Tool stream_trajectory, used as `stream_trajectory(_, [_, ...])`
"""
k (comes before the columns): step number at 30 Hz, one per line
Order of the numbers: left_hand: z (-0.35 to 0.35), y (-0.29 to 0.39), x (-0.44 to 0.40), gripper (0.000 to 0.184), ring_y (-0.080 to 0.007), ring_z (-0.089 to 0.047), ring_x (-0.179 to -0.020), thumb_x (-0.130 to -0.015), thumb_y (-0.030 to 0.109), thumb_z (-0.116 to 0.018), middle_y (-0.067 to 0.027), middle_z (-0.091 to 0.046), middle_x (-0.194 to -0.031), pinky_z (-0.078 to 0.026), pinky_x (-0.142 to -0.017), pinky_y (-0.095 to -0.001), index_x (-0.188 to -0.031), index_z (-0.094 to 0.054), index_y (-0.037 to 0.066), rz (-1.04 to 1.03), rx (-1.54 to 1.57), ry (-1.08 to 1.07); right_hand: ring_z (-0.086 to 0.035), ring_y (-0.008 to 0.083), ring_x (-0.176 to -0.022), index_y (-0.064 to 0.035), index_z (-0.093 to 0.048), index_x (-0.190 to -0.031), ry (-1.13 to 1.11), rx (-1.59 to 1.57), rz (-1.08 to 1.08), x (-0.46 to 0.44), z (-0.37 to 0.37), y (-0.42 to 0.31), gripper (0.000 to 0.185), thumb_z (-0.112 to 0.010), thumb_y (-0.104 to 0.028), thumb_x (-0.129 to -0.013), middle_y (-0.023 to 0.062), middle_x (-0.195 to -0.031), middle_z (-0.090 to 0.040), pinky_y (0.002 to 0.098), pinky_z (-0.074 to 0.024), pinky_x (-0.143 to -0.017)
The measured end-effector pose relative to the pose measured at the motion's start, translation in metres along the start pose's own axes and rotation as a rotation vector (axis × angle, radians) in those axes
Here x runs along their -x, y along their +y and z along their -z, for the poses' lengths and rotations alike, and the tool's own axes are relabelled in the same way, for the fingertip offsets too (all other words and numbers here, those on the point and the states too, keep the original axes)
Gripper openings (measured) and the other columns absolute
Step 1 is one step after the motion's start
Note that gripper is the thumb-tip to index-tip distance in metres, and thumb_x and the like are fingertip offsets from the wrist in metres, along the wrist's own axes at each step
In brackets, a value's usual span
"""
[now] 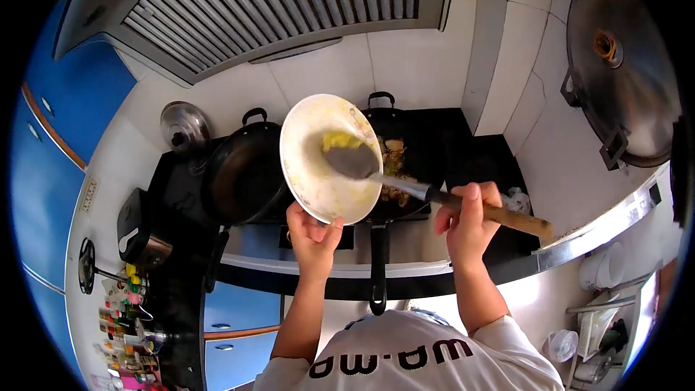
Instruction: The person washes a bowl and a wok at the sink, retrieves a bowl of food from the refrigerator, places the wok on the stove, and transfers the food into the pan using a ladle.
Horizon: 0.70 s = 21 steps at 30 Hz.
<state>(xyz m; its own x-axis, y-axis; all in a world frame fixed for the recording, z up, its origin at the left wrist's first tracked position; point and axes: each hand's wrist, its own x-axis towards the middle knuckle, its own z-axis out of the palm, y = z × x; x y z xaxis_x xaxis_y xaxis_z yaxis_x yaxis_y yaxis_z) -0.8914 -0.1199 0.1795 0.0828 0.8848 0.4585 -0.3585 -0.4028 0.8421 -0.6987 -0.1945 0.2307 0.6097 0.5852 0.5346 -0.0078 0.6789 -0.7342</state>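
Note:
My left hand [315, 239] grips the lower rim of a white plate [304, 166], which is tilted up over the stove. A spatula [413, 187] with a wooden handle is in my right hand [470, 224], fingers wrapped round the handle. Its metal blade lies against the plate's inside, just below a small clump of yellow food [340, 139]. Behind and to the right of the plate, a black frying pan [427, 152] holds browned food pieces [394, 166]. The plate hides part of that pan.
An empty-looking dark wok [242, 177] sits on the left burner, its handle towards me. A pot lid [184, 127] leans on the back wall. The range hood [275, 7] hangs above. Several bottles [123, 326] stand at left; a large lid [622, 72] hangs at right.

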Motion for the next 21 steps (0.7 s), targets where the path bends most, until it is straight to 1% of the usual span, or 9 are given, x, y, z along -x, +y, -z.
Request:
stream_trajectory(2, [-0.001, -0.002, -0.003, 0.057, -0.0198, -0.042, -0.115, -0.075, -0.003, -0.064, -0.0107, -0.04, -0.121, -0.037, -0.1, -0.0379, -0.12, -0.03, 0.005, -0.024, 0.002, 0.004, -0.047, 0.0102, -0.035, -0.0023, -0.046, -0.077, -0.02, 0.006, -0.05, 0.008, 0.0, 0.002, 0.025, -0.052, -0.023, -0.091, 0.0064, -0.047, -0.05, 0.0209, -0.0357, -0.032])
stream_trajectory(6, [-0.012, 0.002, 0.002, 0.057, -0.0214, -0.043, -0.115, -0.075, -0.003, -0.064, -0.0124, -0.04, -0.121, -0.039, -0.098, -0.0395, -0.119, -0.03, 0.004, -0.08, -0.031, -0.043, -0.047, 0.0099, -0.035, -0.0028, -0.046, -0.078, 0.063, 0.035, -0.122, 0.0, -0.017, 0.008, 0.024, -0.053, -0.023, -0.09, 0.0064, -0.048, -0.05, 0.0202, -0.036, -0.034])
stream_trajectory(8, [-0.013, -0.002, 0.006, 0.057, -0.0219, -0.043, -0.115, -0.075, -0.004, -0.064, -0.0129, -0.04, -0.121, -0.04, -0.097, -0.0397, -0.12, -0.029, 0.004, -0.087, -0.063, -0.063, -0.047, 0.0105, -0.036, -0.0026, -0.045, -0.08, 0.068, 0.007, -0.072, -0.01, -0.021, 0.008, 0.024, -0.053, -0.023, -0.091, 0.0071, -0.048, -0.051, 0.0207, -0.0361, -0.035])
stream_trajectory(10, [-0.013, -0.003, 0.006, 0.057, -0.0224, -0.043, -0.115, -0.075, -0.004, -0.063, -0.0134, -0.039, -0.121, -0.04, -0.097, -0.04, -0.12, -0.029, 0.004, -0.098, -0.094, -0.072, -0.047, 0.0132, -0.033, -0.0026, -0.045, -0.079, 0.181, 0.064, -0.006, -0.016, -0.023, 0.002, 0.028, -0.047, -0.026, -0.093, 0.0068, -0.046, -0.049, 0.0206, -0.0322, -0.033])
stream_trajectory(14, [-0.006, -0.003, 0.008, 0.055, -0.0213, -0.044, -0.115, -0.076, -0.004, -0.062, -0.0127, -0.041, -0.121, -0.04, -0.097, -0.0398, -0.12, -0.03, 0.004, -0.025, -0.015, -0.024, -0.045, 0.0131, -0.032, -0.0037, -0.046, -0.08, 0.239, 0.145, 0.074, -0.026, -0.008, 0.002, 0.024, -0.048, -0.025, -0.092, 0.0069, -0.046, -0.05, 0.0204, -0.0302, -0.032])
stream_trajectory(15, [-0.003, -0.003, 0.008, 0.055, -0.0208, -0.044, -0.115, -0.076, -0.004, -0.062, -0.0122, -0.042, -0.12, -0.04, -0.097, -0.0394, -0.12, -0.031, 0.004, -0.007, -0.006, -0.018, -0.048, 0.0112, -0.037, -0.0023, -0.045, -0.081, 0.16, 0.136, 0.065, -0.026, 0.004, -0.001, 0.021, -0.049, -0.02, -0.092, 0.0079, -0.05, -0.052, 0.0215, -0.0365, -0.037])
stream_trajectory(16, [0.0, -0.002, 0.007, 0.055, -0.0208, -0.044, -0.115, -0.076, -0.004, -0.062, -0.0122, -0.042, -0.12, -0.04, -0.097, -0.0394, -0.12, -0.031, 0.004, -0.005, -0.006, -0.013, -0.048, 0.0107, -0.038, -0.0024, -0.046, -0.08, 0.138, 0.119, 0.074, -0.028, 0.011, -0.001, 0.022, -0.049, -0.02, -0.092, 0.0075, -0.05, -0.052, 0.0208, -0.0362, -0.037])
stream_trajectory(19, [0.012, 0.001, 0.001, 0.055, -0.0188, -0.044, -0.113, -0.075, 0.0, -0.064, -0.0099, -0.044, -0.118, -0.042, -0.092, -0.0333, -0.12, -0.033, 0.004, 0.018, 0.01, 0.058, -0.049, 0.011, -0.038, -0.0016, -0.048, -0.081, 0.052, 0.171, 0.041, -0.026, 0.031, -0.006, 0.019, -0.049, -0.017, -0.091, 0.0069, -0.05, -0.053, 0.0211, -0.0381, -0.038])
stream_trajectory(21, [0.019, 0.005, -0.002, 0.055, -0.0186, -0.044, -0.113, -0.075, 0.0, -0.065, -0.0094, -0.044, -0.117, -0.042, -0.091, -0.0322, -0.12, -0.033, 0.004, 0.005, -0.038, 0.053, -0.052, 0.0118, -0.041, -0.0004, -0.051, -0.081, -0.136, 0.286, 0.145, -0.022, 0.041, -0.005, 0.016, -0.051, -0.014, -0.089, 0.0069, -0.052, -0.056, 0.0215, -0.0416, -0.04])
